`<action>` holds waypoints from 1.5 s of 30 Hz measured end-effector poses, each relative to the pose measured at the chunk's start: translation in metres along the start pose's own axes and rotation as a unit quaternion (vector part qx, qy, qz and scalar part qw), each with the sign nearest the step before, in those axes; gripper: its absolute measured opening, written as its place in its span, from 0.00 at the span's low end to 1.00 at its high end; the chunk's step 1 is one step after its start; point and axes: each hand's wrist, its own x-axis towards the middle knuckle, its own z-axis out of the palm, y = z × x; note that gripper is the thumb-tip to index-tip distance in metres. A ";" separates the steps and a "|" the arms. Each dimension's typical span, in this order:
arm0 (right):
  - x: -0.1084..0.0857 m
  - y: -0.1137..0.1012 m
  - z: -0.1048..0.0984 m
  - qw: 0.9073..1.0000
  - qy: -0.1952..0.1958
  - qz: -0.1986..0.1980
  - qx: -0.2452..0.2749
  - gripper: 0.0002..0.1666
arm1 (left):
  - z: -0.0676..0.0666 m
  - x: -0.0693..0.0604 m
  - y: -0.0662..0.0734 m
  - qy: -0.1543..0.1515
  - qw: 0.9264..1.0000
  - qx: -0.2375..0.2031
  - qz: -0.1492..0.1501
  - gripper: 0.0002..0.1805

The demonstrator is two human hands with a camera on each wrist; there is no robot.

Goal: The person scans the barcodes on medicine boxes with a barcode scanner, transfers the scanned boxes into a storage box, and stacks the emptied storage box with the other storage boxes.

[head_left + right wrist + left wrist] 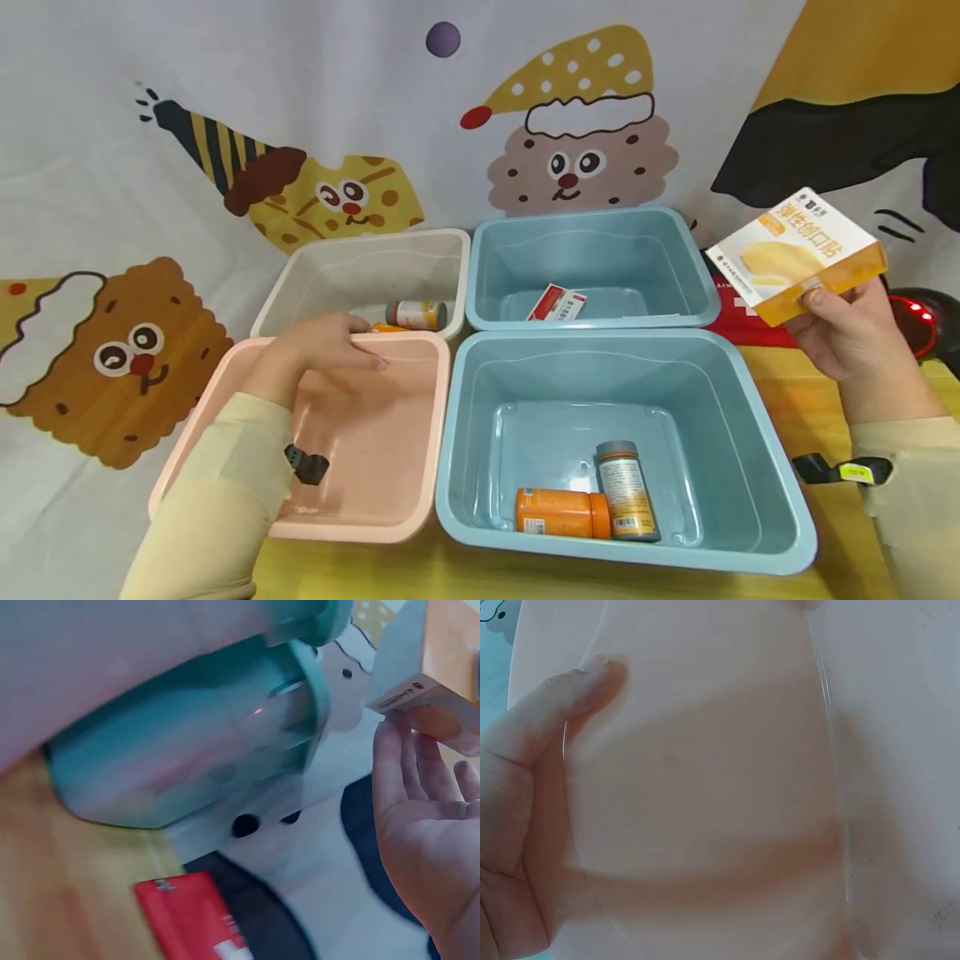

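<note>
At the far right, my right hand (851,329) holds up a white and orange box of adhesive bandages (798,250), its printed face turned toward the head view. Fingers and thumb grip the box's lower edge; the right wrist view shows the box (439,682) at the fingertips. My left hand (326,342) grips the back rim of the pink bin (442,417). In the left wrist view its thumb (577,690) lies along the inner pink wall, while the other fingers are hidden beyond the rim.
A cream bin (273,304) behind holds bottles (420,315). In the far blue bin (708,292) lies a red and white box (557,303). The near blue bin (780,500) has an orange bottle (558,512) and a grey-capped bottle (626,492). A red pouch (191,915) lies right.
</note>
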 end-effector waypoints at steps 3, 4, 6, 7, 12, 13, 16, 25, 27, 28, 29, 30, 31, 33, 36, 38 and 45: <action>0.018 -0.010 0.011 0.995 0.017 0.007 -0.100 0.43 | 0.002 0.002 -0.002 0.003 1.000 0.003 0.001 0.25; 0.024 -0.013 0.015 0.992 0.013 0.008 -0.127 0.46 | 0.003 0.002 -0.003 0.003 1.000 0.003 0.002 0.25; 0.036 -0.018 0.022 0.984 -0.009 0.013 -0.177 0.53 | 0.004 0.003 -0.004 0.003 1.000 0.001 -0.002 0.25; 0.042 -0.021 0.025 0.979 -0.018 0.016 -0.203 0.57 | 0.004 0.003 -0.003 0.002 1.000 0.000 -0.004 0.26; 0.066 -0.026 0.043 0.900 -0.050 0.048 -0.430 0.70 | 0.004 0.003 -0.003 -0.001 1.000 -0.001 -0.009 0.29; 0.070 -0.026 0.047 0.877 -0.056 0.059 -0.474 0.71 | 0.004 0.003 -0.003 -0.001 1.000 0.001 -0.011 0.29; 0.081 -0.022 0.058 0.824 -0.077 0.091 -0.553 0.69 | 0.003 0.003 -0.004 0.000 1.000 0.009 -0.013 0.30; 0.096 -0.003 0.068 0.806 -0.045 0.118 -0.578 0.63 | 0.002 0.004 -0.002 -0.001 1.000 0.011 -0.012 0.34; 0.098 0.000 0.067 0.798 -0.028 0.125 -0.589 0.64 | 0.003 0.004 -0.003 0.000 1.000 0.010 -0.012 0.34; 0.099 0.001 0.067 0.793 -0.021 0.130 -0.595 0.65 | 0.003 0.003 -0.003 0.000 1.000 0.010 -0.012 0.33; 0.100 0.002 0.066 0.788 -0.014 0.135 -0.600 0.66 | 0.003 0.003 -0.003 0.000 1.000 0.009 -0.013 0.33; 0.101 0.002 0.067 0.783 -0.007 0.141 -0.606 0.67 | 0.004 0.003 -0.004 0.001 1.000 0.008 -0.013 0.32; 0.101 0.002 0.066 0.778 -0.001 0.147 -0.610 0.67 | 0.004 0.003 -0.004 0.001 1.000 0.007 -0.013 0.32; 0.100 0.000 0.065 0.772 0.014 0.160 -0.615 0.68 | 0.003 0.003 -0.003 -0.001 1.000 0.002 -0.013 0.32; 0.096 -0.002 0.062 0.769 0.033 0.178 -0.613 0.67 | 0.003 0.003 -0.003 -0.002 1.000 -0.001 -0.012 0.32; 0.093 -0.004 0.059 0.771 0.037 0.188 -0.607 0.66 | 0.002 0.003 -0.002 -0.001 1.000 0.002 -0.012 0.32; 0.082 -0.005 0.062 0.759 0.023 0.195 -0.620 0.62 | 0.002 0.003 -0.002 0.003 1.000 0.015 -0.011 0.31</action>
